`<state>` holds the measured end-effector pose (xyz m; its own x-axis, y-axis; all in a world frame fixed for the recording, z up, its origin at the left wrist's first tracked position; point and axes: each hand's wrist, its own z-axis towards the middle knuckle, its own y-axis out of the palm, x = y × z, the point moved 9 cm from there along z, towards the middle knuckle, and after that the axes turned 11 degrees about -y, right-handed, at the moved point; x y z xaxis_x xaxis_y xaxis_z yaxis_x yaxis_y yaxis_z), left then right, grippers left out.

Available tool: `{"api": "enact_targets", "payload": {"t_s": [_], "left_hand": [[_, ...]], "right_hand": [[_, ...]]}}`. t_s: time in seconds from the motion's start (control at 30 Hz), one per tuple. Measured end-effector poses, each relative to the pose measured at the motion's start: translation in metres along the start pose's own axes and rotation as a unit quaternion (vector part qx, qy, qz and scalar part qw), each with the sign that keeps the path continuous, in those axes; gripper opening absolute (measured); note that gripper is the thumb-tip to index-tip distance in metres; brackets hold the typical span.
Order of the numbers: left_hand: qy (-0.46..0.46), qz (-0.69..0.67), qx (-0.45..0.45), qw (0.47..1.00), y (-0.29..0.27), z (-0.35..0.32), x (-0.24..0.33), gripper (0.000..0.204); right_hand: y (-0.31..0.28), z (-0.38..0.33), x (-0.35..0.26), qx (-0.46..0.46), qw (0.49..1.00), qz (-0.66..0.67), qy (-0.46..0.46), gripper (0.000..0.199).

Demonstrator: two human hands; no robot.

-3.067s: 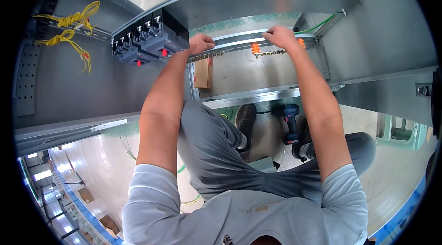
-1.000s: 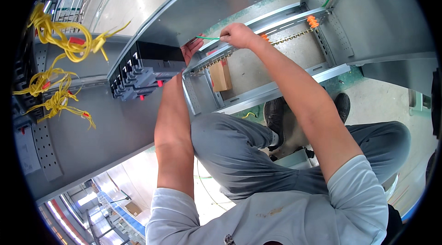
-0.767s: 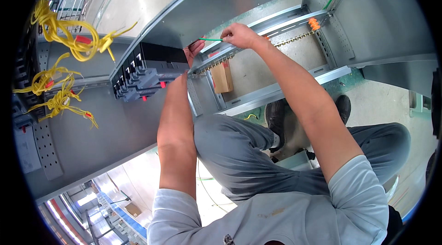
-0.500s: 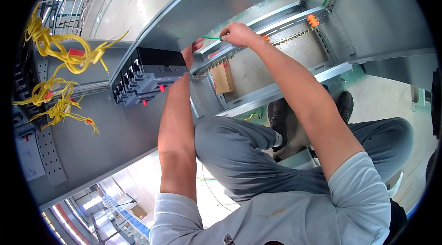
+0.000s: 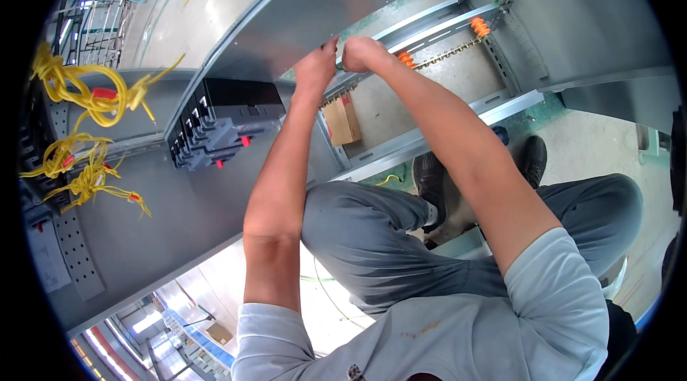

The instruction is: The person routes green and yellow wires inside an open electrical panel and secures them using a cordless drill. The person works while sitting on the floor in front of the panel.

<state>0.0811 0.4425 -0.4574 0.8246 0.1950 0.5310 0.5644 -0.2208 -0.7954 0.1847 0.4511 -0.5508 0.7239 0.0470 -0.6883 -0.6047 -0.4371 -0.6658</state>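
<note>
Enclosure: grey sheet-metal cabinet frame, wrapped around the work on several sides (the fisheye lens bows its straight edges).
Person: grey trousers and a light-grey short-sleeved shirt, knees spread low in front of the frame, both forearms reaching up into it.
Crosspiece: slotted bare-metal rail, slanting from near the hands toward the frame's right side.
Breakers: black-and-grey block-shaped circuit breakers with red tabs, side by side to the left of the left hand and apart from it.
Coils: bundled yellow wires with red sleeves, hanging at the far left.
Strip: brass-coloured toothed metal strip, running alongside the rail.
Carton: small brown cardboard box, below the hands.
Left hand: bare left hand, raised just beside the other, fingers bent; whether it grasps anything cannot be told.
Right hand: bare right hand, fingers curled in, pinching a thin green wire.
Insulators: orange ribbed insulators, near the strip.
Green wire: a short piece between the hands, at the right fingertips; the rest is hidden.
</note>
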Motion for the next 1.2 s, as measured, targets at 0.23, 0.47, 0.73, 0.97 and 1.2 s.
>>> {"api": "enact_targets", "payload": {"t_s": [0.23,0.47,0.73,0.97,1.2], "left_hand": [[0.063,-0.106,-0.228,0.966,0.022,0.004,-0.04,0.031],[0.068,-0.087,-0.2,0.973,0.041,0.014,-0.058,0.03],[0.171,-0.051,-0.139,0.974,0.042,-0.002,-0.054,0.037],[0.12,0.0,-0.16,0.98,0.044,-0.008,-0.057,0.033],[0.156,-0.115,-0.127,0.973,0.04,-0.003,-0.069,0.029]], "right_hand": [[0.009,0.01,-0.002,-0.062,0.997,-0.029,-0.043,0.035],[-0.042,-0.027,-0.013,0.232,0.938,0.178,-0.185,0.031],[-0.053,-0.067,-0.078,0.053,0.857,0.493,-0.137,0.027],[-0.041,-0.041,-0.057,0.169,0.845,0.504,-0.058,0.035],[-0.008,-0.057,-0.065,-0.028,0.847,0.528,0.055,0.045]]}}
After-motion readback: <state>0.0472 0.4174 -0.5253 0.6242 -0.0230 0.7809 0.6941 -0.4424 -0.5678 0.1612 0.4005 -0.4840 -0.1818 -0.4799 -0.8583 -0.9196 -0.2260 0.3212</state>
